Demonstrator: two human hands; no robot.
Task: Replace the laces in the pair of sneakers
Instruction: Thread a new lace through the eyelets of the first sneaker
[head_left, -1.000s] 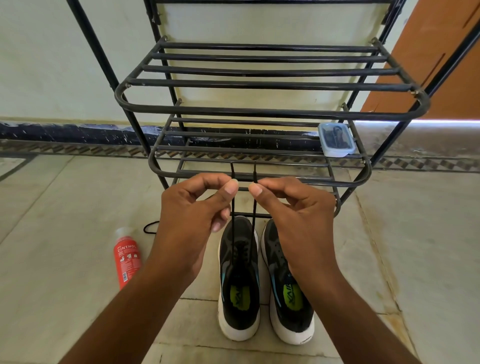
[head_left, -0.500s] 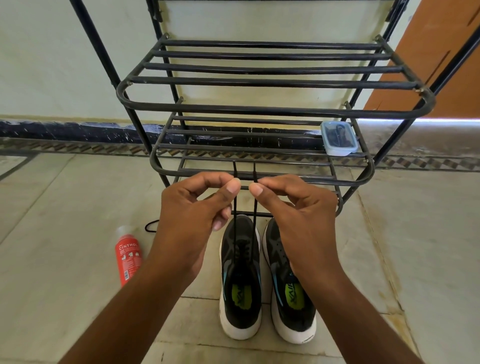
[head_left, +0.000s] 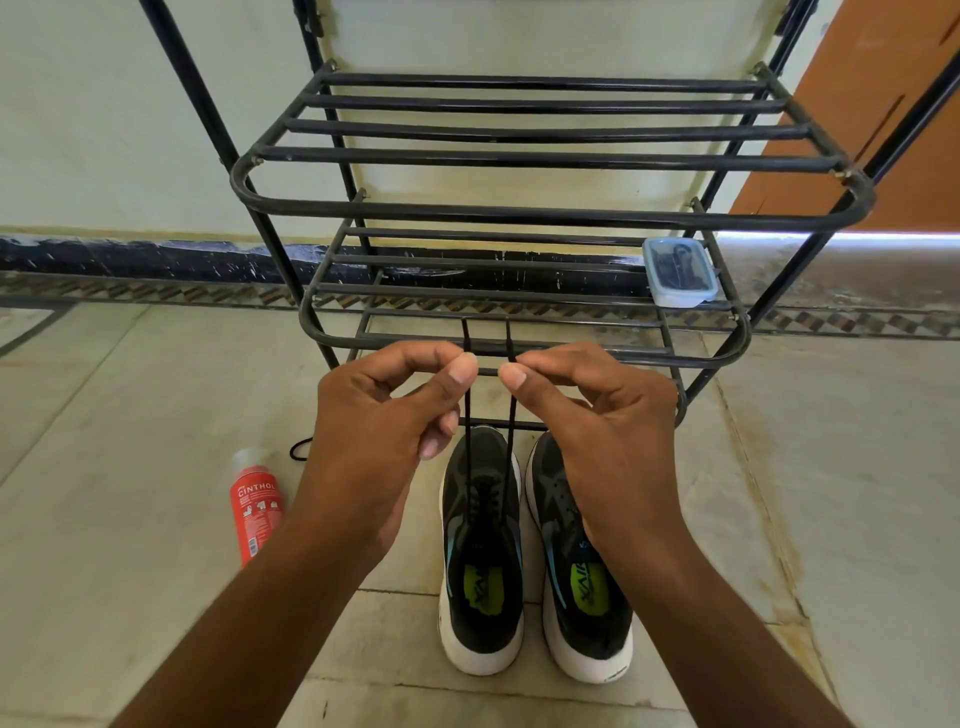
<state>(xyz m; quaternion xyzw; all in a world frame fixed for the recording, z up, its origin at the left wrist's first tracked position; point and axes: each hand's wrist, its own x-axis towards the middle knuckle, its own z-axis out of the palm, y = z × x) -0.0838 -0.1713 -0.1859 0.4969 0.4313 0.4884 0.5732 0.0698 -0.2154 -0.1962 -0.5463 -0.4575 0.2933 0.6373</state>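
Two black sneakers with white soles stand side by side on the floor, toes toward the rack. From the left sneaker (head_left: 480, 551) a black lace (head_left: 468, 457) rises in two taut strands. My left hand (head_left: 384, 426) pinches the left strand between thumb and forefinger. My right hand (head_left: 597, 431) pinches the right strand the same way; both tips stick up above the fingers. The right sneaker (head_left: 582, 582) is partly hidden by my right wrist, and its eyelets look bare of lace.
A black metal shoe rack (head_left: 519, 208) stands against the wall just beyond the hands. A clear lidded box (head_left: 679, 278) with dark contents sits on its lower shelf at right. A red spray can (head_left: 255, 506) and a loose black lace (head_left: 300, 448) lie on the floor at left.
Both hands hold the lace ends as before, shifted very slightly; the view has edged a little.
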